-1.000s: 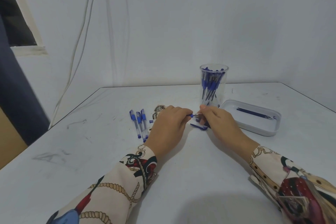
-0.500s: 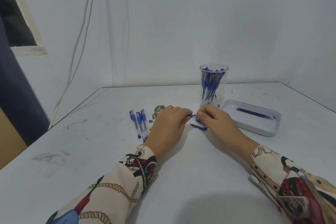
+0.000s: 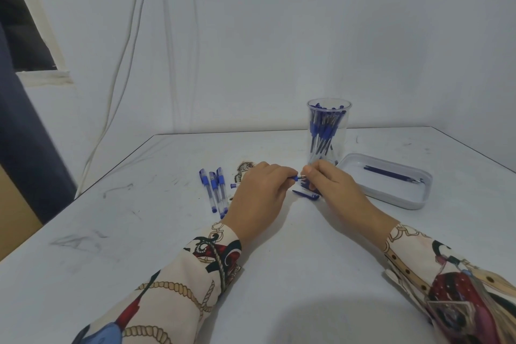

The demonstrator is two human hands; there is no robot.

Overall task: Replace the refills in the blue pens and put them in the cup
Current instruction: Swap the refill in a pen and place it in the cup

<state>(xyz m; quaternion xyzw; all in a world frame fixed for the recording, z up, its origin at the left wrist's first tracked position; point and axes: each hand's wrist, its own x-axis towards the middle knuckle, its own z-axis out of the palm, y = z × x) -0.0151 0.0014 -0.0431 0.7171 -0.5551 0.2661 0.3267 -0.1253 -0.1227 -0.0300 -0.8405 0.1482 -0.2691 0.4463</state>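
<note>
The left hand [image 3: 259, 195] curls round a blue pen [image 3: 293, 177], only its tip end showing past the fingers. The right hand [image 3: 332, 186] meets it fingertip to fingertip, pinching the pen's metal tip; what else it may hold is hidden. A blue cap [image 3: 305, 194] lies on the tabletop [image 3: 279, 274] just below the two hands. Behind the right hand stands a clear cup [image 3: 329, 131] full of blue pens. Right of it, a white tray [image 3: 391, 184] holds a refill [image 3: 391, 174]. Three more pens [image 3: 213, 190] lie left of the left hand.
</note>
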